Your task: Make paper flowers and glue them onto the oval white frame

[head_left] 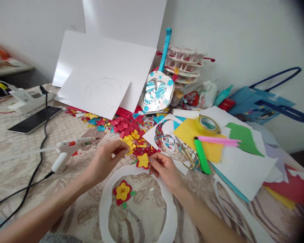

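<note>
My right hand (164, 168) pinches the edge of a layered paper flower (143, 160), yellow on red, at the top of a white ring (105, 206). My left hand (108, 155) has thumb and forefinger closed at a small yellow paper flower (129, 150), by the heap of yellow cutouts (134, 135). Inside the ring's clear middle, toward its left, lies a second red-and-yellow flower (122, 191) with green leaf pieces. The ring lies flat on the patterned tablecloth, close in front of me.
A hot glue gun (63, 153) with its black cord lies left, near a phone (35, 119). Scissors (188, 156), a green marker (202, 157), tape (208, 125) and paper sheets lie right. White boards (103, 64) and a decorated hand mirror (157, 91) stand behind red scraps (124, 125).
</note>
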